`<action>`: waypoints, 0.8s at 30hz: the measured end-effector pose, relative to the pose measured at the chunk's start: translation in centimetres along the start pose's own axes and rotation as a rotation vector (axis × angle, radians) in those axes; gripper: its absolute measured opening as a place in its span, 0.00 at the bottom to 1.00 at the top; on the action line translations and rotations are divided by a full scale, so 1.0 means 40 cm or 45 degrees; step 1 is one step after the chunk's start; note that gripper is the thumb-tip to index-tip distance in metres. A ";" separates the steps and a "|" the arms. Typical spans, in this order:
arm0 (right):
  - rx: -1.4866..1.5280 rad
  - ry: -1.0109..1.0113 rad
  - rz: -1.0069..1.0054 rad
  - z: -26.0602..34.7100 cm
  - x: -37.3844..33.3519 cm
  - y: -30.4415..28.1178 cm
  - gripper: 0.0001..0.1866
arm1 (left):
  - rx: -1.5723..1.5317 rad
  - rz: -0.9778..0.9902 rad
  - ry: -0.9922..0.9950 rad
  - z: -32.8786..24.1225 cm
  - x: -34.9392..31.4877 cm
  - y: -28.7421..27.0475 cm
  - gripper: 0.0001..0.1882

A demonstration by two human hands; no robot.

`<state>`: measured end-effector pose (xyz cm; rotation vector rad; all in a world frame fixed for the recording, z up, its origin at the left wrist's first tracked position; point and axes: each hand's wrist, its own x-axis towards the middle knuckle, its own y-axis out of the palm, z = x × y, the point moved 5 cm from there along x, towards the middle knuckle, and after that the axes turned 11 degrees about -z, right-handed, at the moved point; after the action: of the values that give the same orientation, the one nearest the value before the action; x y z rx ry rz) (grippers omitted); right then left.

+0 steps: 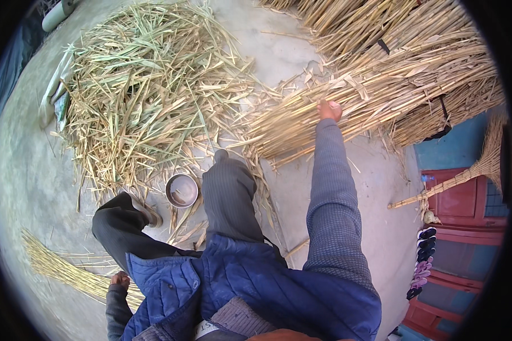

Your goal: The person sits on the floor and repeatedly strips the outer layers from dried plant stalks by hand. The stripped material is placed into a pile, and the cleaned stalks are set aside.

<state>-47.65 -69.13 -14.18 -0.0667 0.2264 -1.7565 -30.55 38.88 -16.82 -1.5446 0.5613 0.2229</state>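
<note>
My right arm stretches forward to a large heap of dry tan reed stalks (pixel 381 99). The right hand (pixel 330 111) is closed on stalks at the heap's near side, and their ends at the left are blurred. Down at the lower left is my left hand (pixel 119 279), its fingers curled, next to a smaller bundle of yellowish stalks (pixel 68 266). What those fingers hold, if anything, is hidden. A round metal bowl (pixel 182 190) stands on the floor between my legs, with something pale inside.
A wide pile of green and tan leaves (pixel 153 96) covers the floor ahead left. Beside it lies a whitish sack (pixel 54 94). More stalks (pixel 335 23) are stacked behind. At right are a straw broom (pixel 443 184), a red door (pixel 457 207) and several shoes (pixel 421 264).
</note>
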 end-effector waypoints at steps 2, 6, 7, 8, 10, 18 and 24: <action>-0.036 -0.080 0.028 0.012 -0.008 -0.004 0.16 | -0.024 0.008 -0.024 0.000 0.005 -0.014 0.11; 0.126 -0.136 0.302 0.075 -0.069 0.009 0.13 | -0.117 -0.102 0.097 -0.008 0.007 -0.024 0.11; 0.128 -0.116 0.387 0.097 -0.088 0.012 0.14 | -0.134 -0.095 0.073 -0.004 0.005 -0.017 0.12; 0.207 -0.141 0.508 0.127 -0.113 0.017 0.14 | -0.146 -0.103 0.082 -0.005 0.003 -0.010 0.12; 0.396 -0.090 0.730 0.186 -0.167 0.028 0.16 | -0.074 -0.102 0.063 -0.003 0.000 0.001 0.13; 0.233 -0.132 0.965 0.379 -0.415 0.145 0.19 | 0.059 -0.541 -0.074 -0.069 0.186 -0.268 0.11; 0.418 -0.361 1.151 0.534 -0.700 0.211 0.19 | -0.493 -1.130 0.775 -0.548 0.306 -0.703 0.09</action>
<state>-30.34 -45.76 7.38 0.0260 -0.2219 -0.8489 -11.07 13.85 3.57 -2.0999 0.2459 -0.8868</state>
